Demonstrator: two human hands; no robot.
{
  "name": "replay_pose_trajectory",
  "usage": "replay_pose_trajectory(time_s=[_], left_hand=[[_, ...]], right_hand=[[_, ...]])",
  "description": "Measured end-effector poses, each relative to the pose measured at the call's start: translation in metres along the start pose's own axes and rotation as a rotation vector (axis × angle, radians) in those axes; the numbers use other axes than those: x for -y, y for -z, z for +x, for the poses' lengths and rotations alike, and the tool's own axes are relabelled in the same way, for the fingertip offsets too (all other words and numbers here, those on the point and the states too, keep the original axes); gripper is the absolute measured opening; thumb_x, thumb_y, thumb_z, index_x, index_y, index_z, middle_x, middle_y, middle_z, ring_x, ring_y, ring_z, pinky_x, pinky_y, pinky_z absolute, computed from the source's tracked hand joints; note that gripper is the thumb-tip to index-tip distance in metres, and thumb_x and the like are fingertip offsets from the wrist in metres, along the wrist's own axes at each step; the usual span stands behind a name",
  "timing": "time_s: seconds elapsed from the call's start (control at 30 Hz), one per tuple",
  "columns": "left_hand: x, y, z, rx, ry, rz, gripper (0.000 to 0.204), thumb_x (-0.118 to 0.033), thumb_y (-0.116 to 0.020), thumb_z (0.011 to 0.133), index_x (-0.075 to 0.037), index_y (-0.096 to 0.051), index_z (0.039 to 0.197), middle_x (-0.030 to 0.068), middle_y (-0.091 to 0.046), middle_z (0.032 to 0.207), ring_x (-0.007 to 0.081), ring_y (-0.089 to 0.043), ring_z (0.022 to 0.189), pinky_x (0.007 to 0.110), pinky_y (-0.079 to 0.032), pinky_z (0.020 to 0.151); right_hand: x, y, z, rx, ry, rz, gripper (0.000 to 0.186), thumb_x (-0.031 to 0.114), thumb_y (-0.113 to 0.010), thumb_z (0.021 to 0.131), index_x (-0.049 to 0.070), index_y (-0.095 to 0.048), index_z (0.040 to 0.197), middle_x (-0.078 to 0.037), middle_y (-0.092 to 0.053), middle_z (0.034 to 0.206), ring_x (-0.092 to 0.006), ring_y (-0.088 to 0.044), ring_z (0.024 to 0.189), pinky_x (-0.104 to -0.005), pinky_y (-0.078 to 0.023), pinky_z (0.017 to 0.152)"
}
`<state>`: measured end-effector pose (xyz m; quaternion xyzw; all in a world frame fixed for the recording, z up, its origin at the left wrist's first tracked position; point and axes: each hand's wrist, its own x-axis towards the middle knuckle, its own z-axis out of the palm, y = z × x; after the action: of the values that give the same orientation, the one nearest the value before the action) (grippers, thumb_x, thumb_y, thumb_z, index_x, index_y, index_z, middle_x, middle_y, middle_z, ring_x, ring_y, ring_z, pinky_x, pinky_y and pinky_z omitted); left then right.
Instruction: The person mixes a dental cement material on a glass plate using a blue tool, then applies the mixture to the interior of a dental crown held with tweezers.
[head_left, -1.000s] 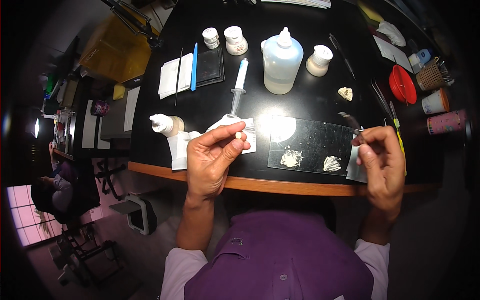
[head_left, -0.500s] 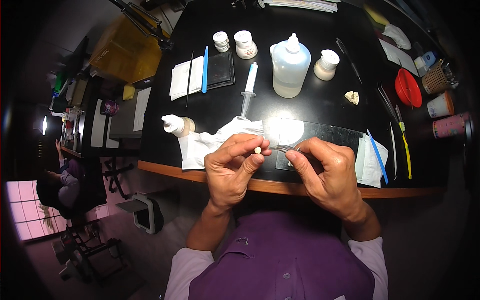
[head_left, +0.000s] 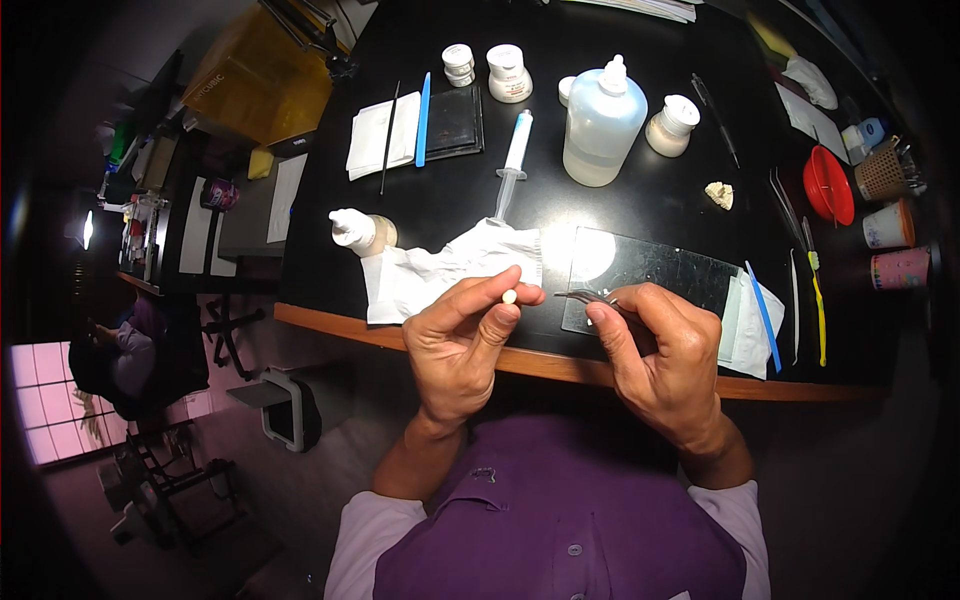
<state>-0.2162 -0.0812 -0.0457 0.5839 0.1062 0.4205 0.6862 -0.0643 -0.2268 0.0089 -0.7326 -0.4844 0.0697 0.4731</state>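
Between the thumb and fingers of my left hand (head_left: 450, 340) is a small, pale, tooth-like piece, apparently a dental crown (head_left: 509, 297). My right hand (head_left: 668, 350) grips metal tweezers (head_left: 578, 295), their tips pointing left toward the crown with a gap between. Whether the tips hold anything is too small to make out. A glass slab (head_left: 655, 262) lies beyond the right hand, with small white bits on it. Crumpled white tissue (head_left: 430, 285) spreads out behind the left hand.
A large squeeze bottle (head_left: 603, 125), a syringe (head_left: 516, 150) and small jars (head_left: 510, 75) stand or lie farther back. A dropper bottle (head_left: 362, 232) is at left. At right are a blue stick (head_left: 763, 318), a yellow-handled brush (head_left: 820, 305) and a red bowl (head_left: 828, 188). Another person (head_left: 135, 350) sits far left.
The tweezer tips have drawn away to the right from the crown, widening the gap. My left hand keeps its pinch on the crown. The whole view has shifted slightly.
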Motion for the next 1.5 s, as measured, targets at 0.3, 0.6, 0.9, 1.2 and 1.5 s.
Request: replay_pose_trajectory(time_s=[0.3,0.6,0.9,1.2,1.5], left_hand=[[-0.003,-0.001,-0.01,0.094,0.131,-0.119,0.031,-0.001,-0.07,0.105,0.004,-0.071,0.135,0.0229,-0.078,0.121,0.0288,-0.075,0.119,0.037,-0.058,0.105],[0.001,-0.002,-0.013,0.091,0.13,-0.169,0.032,0.0,-0.072,0.103,0.004,-0.072,0.134,0.0233,-0.078,0.122,0.0283,-0.075,0.118,0.036,-0.059,0.104],[-0.003,-0.001,-0.013,0.072,0.121,-0.12,0.032,0.001,-0.075,0.101,0.005,-0.073,0.132,0.0239,-0.079,0.12,0.0274,-0.076,0.116,0.036,-0.059,0.104],[-0.003,-0.002,-0.013,0.06,0.12,-0.102,0.031,0.001,-0.076,0.1,0.005,-0.073,0.13,0.0245,-0.078,0.121,0.0271,-0.076,0.116,0.036,-0.06,0.103],[-0.007,0.0,-0.01,0.079,0.137,-0.05,0.03,0.001,-0.075,0.1,0.005,-0.074,0.13,0.0246,-0.078,0.121,0.0253,-0.076,0.113,0.034,-0.06,0.101]], right_hand=[[0.002,-0.009,-0.007,0.013,0.04,0.033,0.015,0.009,-0.084,0.094,-0.001,-0.073,0.09,-0.012,-0.07,0.072,-0.0202,-0.066,0.055,-0.0334,-0.046,0.047],[0.001,-0.011,-0.009,-0.005,0.073,0.025,0.014,0.007,-0.084,0.092,-0.001,-0.073,0.089,-0.012,-0.069,0.072,-0.0222,-0.067,0.056,-0.0344,-0.047,0.048],[0.002,-0.011,-0.008,-0.008,0.082,0.038,0.012,0.005,-0.083,0.092,-0.003,-0.074,0.09,-0.013,-0.07,0.073,-0.0227,-0.067,0.056,-0.0345,-0.048,0.048],[0.002,-0.012,-0.011,0.003,0.064,0.07,0.01,0.003,-0.078,0.091,-0.005,-0.073,0.094,-0.014,-0.069,0.073,-0.0226,-0.068,0.056,-0.034,-0.051,0.049],[0.0,-0.01,-0.01,0.014,0.077,0.05,0.011,0.004,-0.077,0.09,-0.005,-0.073,0.095,-0.015,-0.069,0.074,-0.0244,-0.068,0.057,-0.0348,-0.052,0.051]])
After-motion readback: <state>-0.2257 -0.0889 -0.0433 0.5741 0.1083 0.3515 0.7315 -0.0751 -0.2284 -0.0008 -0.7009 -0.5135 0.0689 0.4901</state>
